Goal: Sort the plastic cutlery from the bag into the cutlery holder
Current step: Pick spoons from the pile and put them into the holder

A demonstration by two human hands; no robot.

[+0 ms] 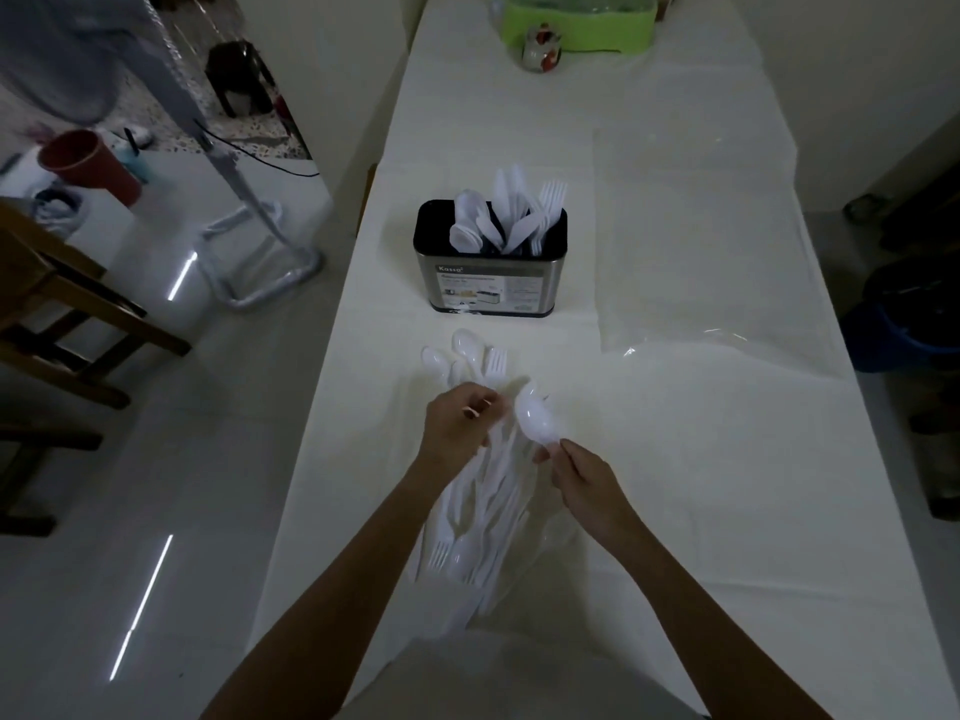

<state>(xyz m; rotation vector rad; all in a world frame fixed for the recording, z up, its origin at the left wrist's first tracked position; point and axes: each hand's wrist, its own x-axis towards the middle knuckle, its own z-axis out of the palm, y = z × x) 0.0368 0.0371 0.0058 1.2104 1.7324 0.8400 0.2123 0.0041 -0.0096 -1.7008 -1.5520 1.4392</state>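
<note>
A steel cutlery holder (488,275) with a black rim stands mid-table, holding several white spoons, knives and forks. Near me lies a clear plastic bag (480,517) packed with white plastic cutlery. My left hand (457,423) grips the bag's upper end, where several spoons and a fork (493,362) stick out. My right hand (584,472) pinches the handle of a white spoon (535,415), bowl pointing away, just above the bag.
A white cloth covers the long table (701,433). An empty clear plastic bag (696,262) lies flat at right. A green container (582,18) and a small jar (541,49) sit at the far end. Wooden chair (57,314) and metal stand (249,226) at left.
</note>
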